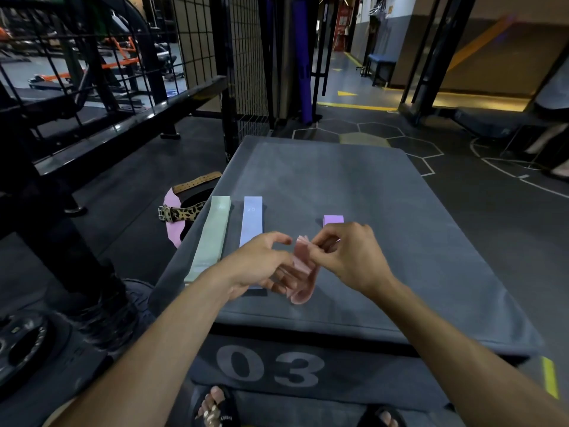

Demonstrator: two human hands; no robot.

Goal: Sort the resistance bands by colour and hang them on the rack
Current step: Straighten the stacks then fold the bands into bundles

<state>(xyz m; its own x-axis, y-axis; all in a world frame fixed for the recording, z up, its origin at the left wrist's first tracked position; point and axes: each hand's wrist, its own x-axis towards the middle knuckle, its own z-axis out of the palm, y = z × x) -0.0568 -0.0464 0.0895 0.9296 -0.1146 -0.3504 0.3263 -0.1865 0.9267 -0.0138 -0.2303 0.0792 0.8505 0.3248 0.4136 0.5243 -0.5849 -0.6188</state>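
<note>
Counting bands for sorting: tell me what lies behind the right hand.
A purple band pokes out beyond the right hand; only its far end shows, the rest is covered by the hand.

A dim gym is shown. Dark rubber floor is marked with white hexagon lines. A black wire-mesh partition stands at 12 o'clock, a blue bench at 1 o'clock, a weight plate at 8 o'clock.
</note>
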